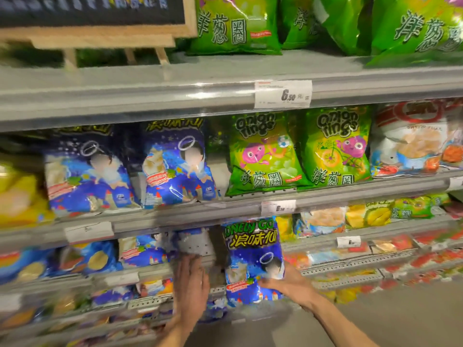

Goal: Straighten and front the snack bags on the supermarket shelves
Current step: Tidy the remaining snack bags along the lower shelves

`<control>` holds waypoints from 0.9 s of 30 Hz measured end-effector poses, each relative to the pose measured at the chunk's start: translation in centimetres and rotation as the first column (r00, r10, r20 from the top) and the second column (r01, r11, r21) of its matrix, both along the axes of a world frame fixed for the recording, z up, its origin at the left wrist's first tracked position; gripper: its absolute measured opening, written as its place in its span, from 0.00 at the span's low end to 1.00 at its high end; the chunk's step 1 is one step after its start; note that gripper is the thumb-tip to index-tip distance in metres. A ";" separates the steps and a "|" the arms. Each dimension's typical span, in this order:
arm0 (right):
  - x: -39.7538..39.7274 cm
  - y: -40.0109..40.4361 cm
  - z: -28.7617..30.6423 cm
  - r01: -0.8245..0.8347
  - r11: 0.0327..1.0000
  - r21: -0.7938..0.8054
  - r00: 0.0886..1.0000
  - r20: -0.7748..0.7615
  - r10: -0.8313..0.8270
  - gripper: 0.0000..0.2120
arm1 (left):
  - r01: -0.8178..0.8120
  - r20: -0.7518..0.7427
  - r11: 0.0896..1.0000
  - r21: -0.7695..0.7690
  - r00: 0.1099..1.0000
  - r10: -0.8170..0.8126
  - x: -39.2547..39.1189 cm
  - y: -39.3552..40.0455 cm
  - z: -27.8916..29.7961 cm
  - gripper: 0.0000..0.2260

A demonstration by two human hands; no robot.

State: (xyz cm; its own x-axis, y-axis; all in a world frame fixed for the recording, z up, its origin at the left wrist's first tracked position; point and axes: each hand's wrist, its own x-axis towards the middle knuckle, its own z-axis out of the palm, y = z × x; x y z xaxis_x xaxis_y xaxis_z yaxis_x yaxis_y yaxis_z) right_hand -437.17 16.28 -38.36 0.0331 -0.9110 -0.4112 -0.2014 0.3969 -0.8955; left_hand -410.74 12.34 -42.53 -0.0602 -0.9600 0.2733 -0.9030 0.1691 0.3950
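Observation:
My right hand (288, 284) grips a blue snack bag (253, 256) by its lower right side and holds it upright in front of the third shelf down. My left hand (191, 284) reaches with straight fingers into an empty gap on that shelf, just left of the held bag, touching the bare shelf floor (198, 246). More blue bags (142, 249) of the same kind lie to the left of the gap. On the shelf above stand two blue bags (175, 166) and two green onion-ring bags (265, 151).
Grey shelf rails carry price tags (283, 93). Large green bags (235, 23) fill the top shelf beside a wooden-framed chalkboard sign (100, 21). Yellow bags (17, 194) sit far left, white and red bags (411, 141) far right. Lower shelves hold mixed blurred packets.

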 end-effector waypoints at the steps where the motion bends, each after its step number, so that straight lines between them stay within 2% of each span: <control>1: 1.3 -1.0 -0.1 -0.014 1.000 -0.025 1.000 -0.009 0.014 0.18 | 0.011 0.049 1.000 0.004 0.999 -0.012 1.4 0.5 0.0 0.18; 3: 3.5 -3.1 -0.3 -0.022 0.998 -0.052 0.998 -0.057 0.020 0.18 | 0.066 0.158 0.998 0.025 0.985 -0.069 3.7 1.0 0.5 0.24; 5: 5.5 -5.3 -0.3 -0.044 0.997 -0.061 0.997 -0.067 0.040 0.16 | 0.101 0.319 0.983 0.152 0.937 -0.145 4.9 0.9 1.1 0.26; 6: 6.3 -6.4 -0.4 -0.053 0.996 -0.071 0.998 -0.050 0.049 0.14 | 0.082 0.377 0.968 0.236 0.911 -0.168 5.2 0.8 1.5 0.27; 8: 7.8 -8.8 -0.4 -0.015 0.997 -0.079 1.000 -0.008 0.014 0.14 | 0.021 0.460 0.936 0.353 0.867 -0.193 5.6 0.4 1.7 0.38; 9: 8.3 -9.9 -0.5 0.023 0.996 -0.082 1.000 0.014 -0.022 0.15 | 0.021 0.488 0.944 0.328 0.853 -0.188 5.6 0.2 1.1 0.41; 12: 9.3 -11.8 -1.0 0.098 0.993 -0.070 0.991 0.103 -0.090 0.16 | 0.008 0.476 0.922 0.387 0.855 -0.207 6.0 0.2 0.7 0.38; 15: 9.8 -12.5 -1.9 0.108 0.989 -0.102 0.991 0.094 -0.098 0.15 | 0.031 0.446 0.924 0.382 0.869 -0.213 6.5 -0.2 0.4 0.38; 18: 10.1 -13.2 -2.3 0.048 0.987 -0.152 0.997 0.071 -0.037 0.16 | 0.056 0.418 0.913 0.403 0.876 -0.239 7.1 -0.7 -0.3 0.38; 24: 10.5 -13.3 -2.3 -0.063 0.985 -0.162 0.998 0.015 0.067 0.29 | 0.072 0.387 0.922 0.379 0.893 -0.229 7.0 -0.9 -0.7 0.39; 27: 10.5 -13.0 -2.0 -0.061 0.986 -0.153 0.998 0.024 0.066 0.28 | 0.061 0.369 0.931 0.360 0.907 -0.202 6.9 -0.7 -0.8 0.37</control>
